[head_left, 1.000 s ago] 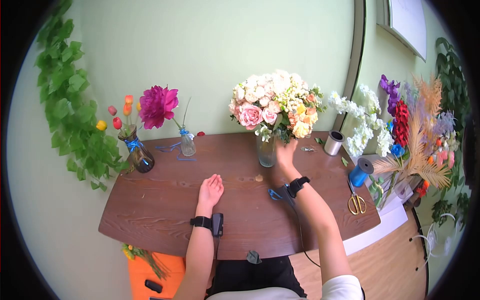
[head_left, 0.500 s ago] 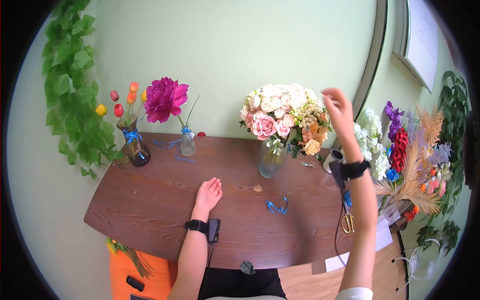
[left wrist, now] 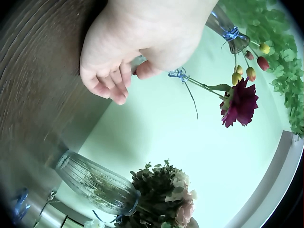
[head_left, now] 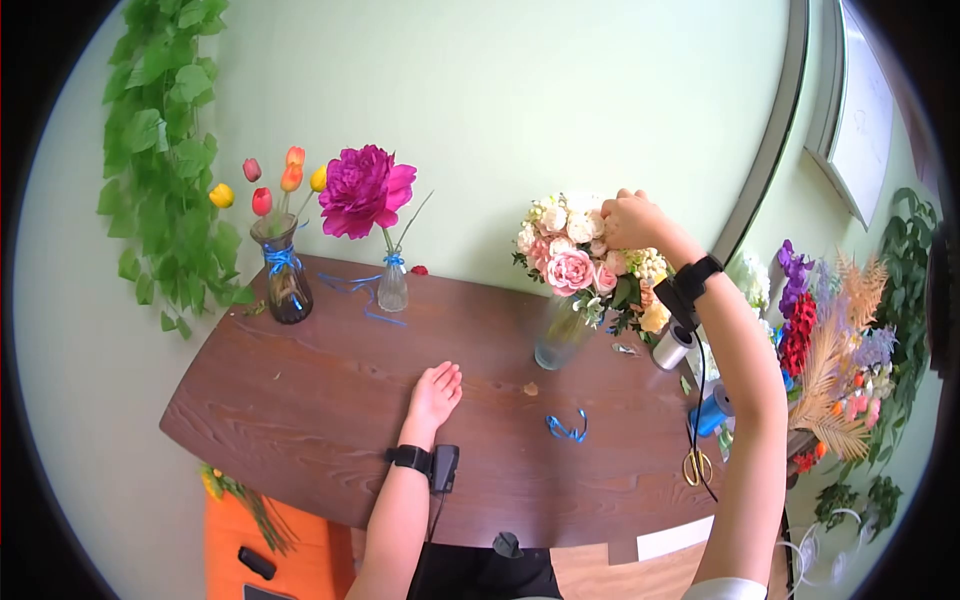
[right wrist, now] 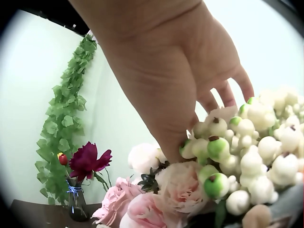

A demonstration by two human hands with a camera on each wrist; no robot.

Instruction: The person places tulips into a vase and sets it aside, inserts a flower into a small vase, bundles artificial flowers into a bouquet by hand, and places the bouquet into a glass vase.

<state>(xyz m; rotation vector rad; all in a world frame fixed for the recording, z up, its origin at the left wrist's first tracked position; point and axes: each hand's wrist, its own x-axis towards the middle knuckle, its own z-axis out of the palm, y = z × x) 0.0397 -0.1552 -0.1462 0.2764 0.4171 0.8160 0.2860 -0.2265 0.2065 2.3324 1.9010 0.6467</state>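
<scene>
My right hand (head_left: pixel 636 222) is on the top right of the bouquet of cream and pink roses (head_left: pixel 569 271), fingers bent down into it. In the right wrist view, the thumb and fingers of this hand (right wrist: pixel 190 85) go round a pale bloom (right wrist: pixel 222 113) beside white-green berries (right wrist: pixel 251 161). The bouquet stands in a ribbed glass vase (head_left: pixel 562 340), also in the left wrist view. My left hand (head_left: pixel 434 396) rests on the table, relaxed, palm turned up, holding nothing; its fingers hang slightly bent in the left wrist view (left wrist: pixel 137 47).
Left of the bouquet are a magenta flower (head_left: pixel 366 192) in a small vase and tulips in a dark vase (head_left: pixel 287 285). Blue ribbon (head_left: pixel 568 428) lies on the table (head_left: pixel 330 400). Ribbon spools (head_left: pixel 712 411) and gold-handled scissors (head_left: pixel 697 468) are at the right edge.
My right hand has gone from beside the vase, up and to the right through the air, then onto the top of the bouquet. The head view has shifted; my left hand keeps its resting pose.
</scene>
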